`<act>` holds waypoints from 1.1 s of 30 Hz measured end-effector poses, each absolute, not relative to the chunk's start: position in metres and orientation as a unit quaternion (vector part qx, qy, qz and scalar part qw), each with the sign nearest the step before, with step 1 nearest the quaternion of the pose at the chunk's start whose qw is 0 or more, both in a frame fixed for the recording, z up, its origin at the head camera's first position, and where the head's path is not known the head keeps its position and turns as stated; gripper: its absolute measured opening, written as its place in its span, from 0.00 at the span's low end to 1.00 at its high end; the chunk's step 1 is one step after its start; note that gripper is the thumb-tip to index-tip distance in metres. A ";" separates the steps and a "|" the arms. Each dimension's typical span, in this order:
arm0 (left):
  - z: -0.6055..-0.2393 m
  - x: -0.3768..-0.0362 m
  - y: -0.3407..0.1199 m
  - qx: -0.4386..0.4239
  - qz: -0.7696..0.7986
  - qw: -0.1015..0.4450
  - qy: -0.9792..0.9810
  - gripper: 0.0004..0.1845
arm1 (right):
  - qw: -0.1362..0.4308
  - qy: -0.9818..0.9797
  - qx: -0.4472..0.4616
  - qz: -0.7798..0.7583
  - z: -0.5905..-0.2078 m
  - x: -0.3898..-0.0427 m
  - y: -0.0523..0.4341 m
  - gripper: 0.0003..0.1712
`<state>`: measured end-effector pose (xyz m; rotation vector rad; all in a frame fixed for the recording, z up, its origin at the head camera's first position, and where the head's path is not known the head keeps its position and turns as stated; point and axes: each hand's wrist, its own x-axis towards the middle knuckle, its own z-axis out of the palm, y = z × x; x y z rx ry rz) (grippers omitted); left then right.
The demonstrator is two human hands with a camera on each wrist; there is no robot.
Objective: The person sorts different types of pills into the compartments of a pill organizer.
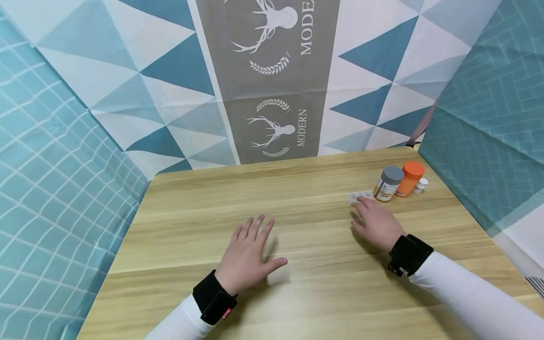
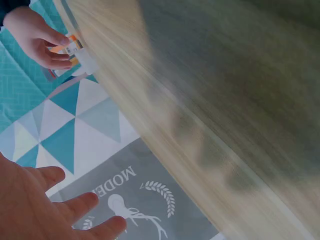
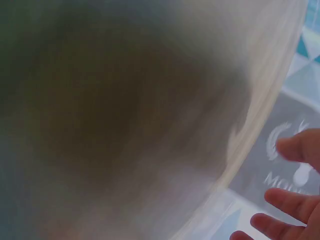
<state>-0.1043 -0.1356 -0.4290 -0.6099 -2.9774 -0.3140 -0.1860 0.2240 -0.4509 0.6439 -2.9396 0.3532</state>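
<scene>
**The right hand (image 1: 376, 222) is by the clear blister pack (image 1: 361, 193)**

We see the blister pack lying flat on the wooden table (image 1: 191, 226), right of the frame's middle. It sits at the right hand's fingertips, not inside the hand; we cannot tell if they touch it. Those fingers are apart and pinch nothing. We think they dip low because the pack is so thin. The grey-lidded bottle (image 1: 388, 183), orange bottle (image 1: 410, 179) and small white bottle (image 1: 420, 186) stand close together at the right, maybe to be tidy. The left hand (image 1: 246, 264), lower middle, is spread wide, maybe to be out of the way.
</scene>
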 end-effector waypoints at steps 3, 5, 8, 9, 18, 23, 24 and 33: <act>-0.427 -0.102 -0.136 -0.195 -0.102 0.041 -0.975 0.53 | 0.053 -0.972 0.203 0.109 -0.449 -0.200 0.232 0.30; -0.426 -0.101 -0.136 -0.191 -0.106 0.039 -0.975 0.52 | 0.040 -0.974 0.199 0.106 -0.448 -0.208 0.235 0.31; -0.426 -0.099 -0.136 -0.187 -0.114 0.036 -0.975 0.52 | 0.018 -0.977 0.194 0.087 -0.449 -0.218 0.237 0.33; -0.426 -0.099 -0.135 -0.186 -0.116 0.035 -0.975 0.52 | 0.011 -0.978 0.192 0.078 -0.450 -0.220 0.238 0.33; -0.429 -0.094 -0.134 -0.185 -0.118 0.033 -0.975 0.52 | 0.002 -0.980 0.197 0.030 -0.454 -0.224 0.236 0.29; -0.426 -0.091 -0.136 -0.183 -0.114 0.034 -0.976 0.52 | 0.013 -0.973 0.224 0.057 -0.450 -0.222 0.230 0.25; -0.426 -0.091 -0.136 -0.182 -0.113 0.034 -0.976 0.51 | 0.015 -0.971 0.231 0.066 -0.449 -0.222 0.228 0.25; -0.424 -0.090 -0.129 -0.179 -0.117 0.005 -0.977 0.43 | 0.012 -0.933 0.319 0.168 -0.455 -0.209 0.203 0.18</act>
